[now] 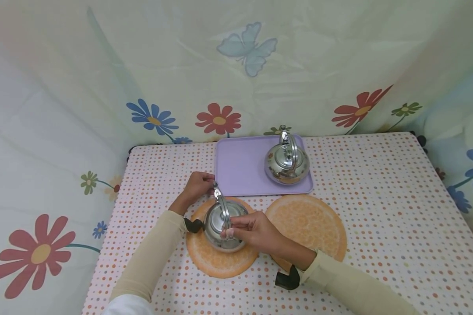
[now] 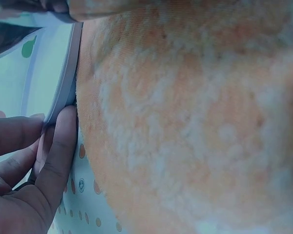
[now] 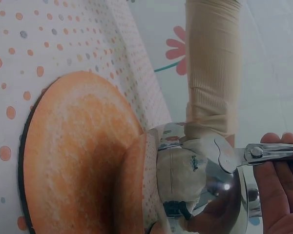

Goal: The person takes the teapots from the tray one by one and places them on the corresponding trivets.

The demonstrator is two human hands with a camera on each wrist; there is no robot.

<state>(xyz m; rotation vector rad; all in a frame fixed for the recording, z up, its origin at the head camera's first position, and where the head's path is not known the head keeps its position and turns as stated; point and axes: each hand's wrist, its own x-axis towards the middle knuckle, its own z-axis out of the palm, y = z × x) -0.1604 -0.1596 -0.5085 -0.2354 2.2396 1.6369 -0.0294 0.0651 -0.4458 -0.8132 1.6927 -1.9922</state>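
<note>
A shiny metal kettle [image 1: 213, 225] is at the left round orange-slice mat [image 1: 222, 267], its lid on and its hinged handle raised. My right hand [image 1: 256, 232] grips that handle, thumb and fingers around it. Seen from the right wrist, the kettle's body [image 3: 217, 195] is close over the mat [image 3: 83, 146], which mirrors in its side. My left hand [image 1: 196, 187] pinches the front left corner of a lilac tray [image 1: 238, 166]; in the left wrist view, thumb and fingers hold the tray's rim [image 2: 63, 87]. A second metal kettle [image 1: 277, 170] stands on the tray's right side.
A second orange-slice mat [image 1: 309, 218] lies to the right, in front of the tray. The dotted tablecloth [image 1: 378, 210] extends to both sides. A flowered curtain [image 1: 299, 87] hangs around the table's back and sides.
</note>
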